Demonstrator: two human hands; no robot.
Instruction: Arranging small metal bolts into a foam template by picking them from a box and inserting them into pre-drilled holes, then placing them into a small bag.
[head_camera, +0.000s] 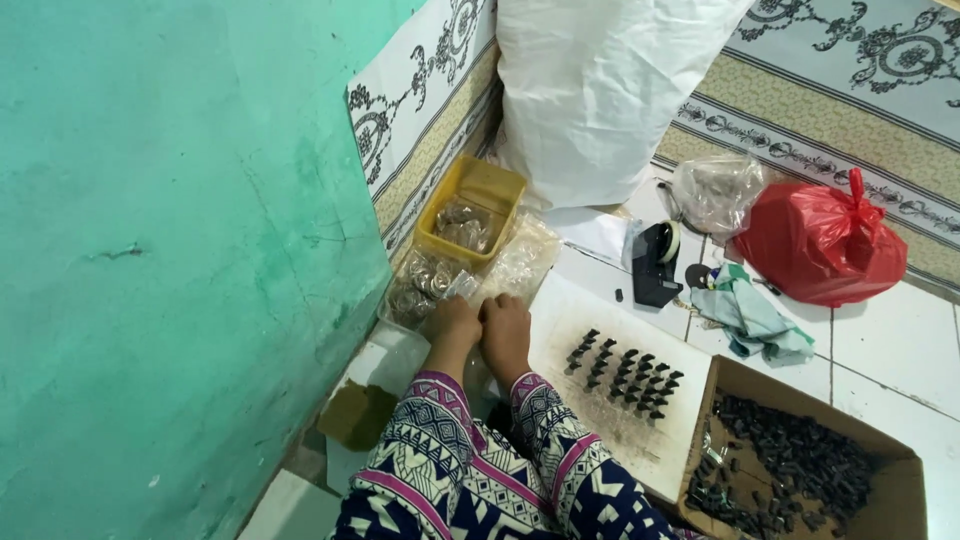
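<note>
Hands (480, 330) together at clear packets (440, 280); yellow tray (490, 190) just beyond.

Home floor workplace: tiles (880, 350), parts carton (800, 470).

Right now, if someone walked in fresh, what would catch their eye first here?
Probably the bright red plastic bag knotted on the tiled floor at upper right, and the big white sack leaning against the patterned wall. Next, the rows of small black parts standing on a white board at centre, beside a cardboard box heaped with more. The left hand and right hand are pressed together over clear packets below a yellow tray.
</note>
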